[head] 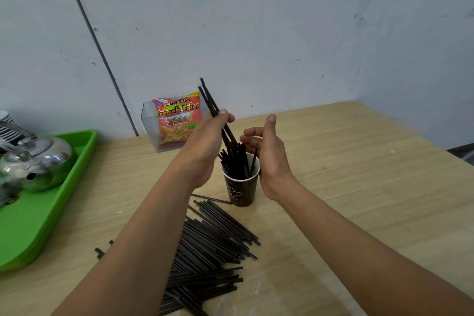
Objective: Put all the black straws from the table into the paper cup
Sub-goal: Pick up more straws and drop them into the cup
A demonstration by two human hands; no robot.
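Two black straws (210, 102) sit pinched in our left hand (207, 141), tilted, lower ends dipping twd the paper cup (241, 187) just below & btwn both hands. Our right hand (269, 151) is loosely spread, fingers curled, beside the cup rim w/ nothing in it. Cup already has a bunch of straws. Big straw pile (210, 246) lies on the table (346, 187) under our forearms. Snack bag (177, 120) beyond left hand; green tray (51, 200) far left.

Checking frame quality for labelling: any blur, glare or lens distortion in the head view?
Head view: wide-angle bowing bends the wall seam and the table edges; soft, even light with faint shadows; bright glare on the metal kettle; mild motion blur on the straws in the left hand; cup print is soft.
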